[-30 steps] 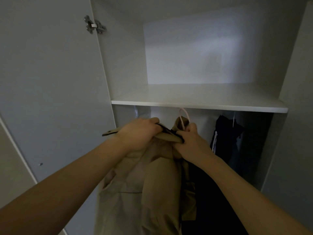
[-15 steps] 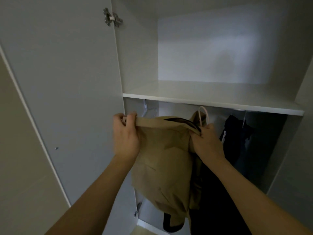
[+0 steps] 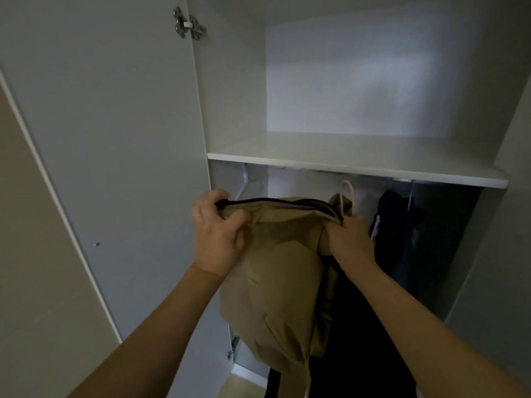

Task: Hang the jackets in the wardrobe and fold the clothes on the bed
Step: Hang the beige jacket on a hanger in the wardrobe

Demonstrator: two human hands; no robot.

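Tan jacket (image 3: 275, 271) hangs in the wardrobe (image 3: 235, 81) below the shelf (image 3: 356, 165), long axis vertical, collar up; its shoulder line runs roughly level, left to right. Left hand (image 3: 218, 239) pinches the left shoulder end, thumb on the front of the cloth. Right hand (image 3: 349, 239) grips the collar area at the pale hanger hook (image 3: 349, 193). Jacket body drops between and below both grips. Dark garments (image 3: 399, 231) hang just right of it.
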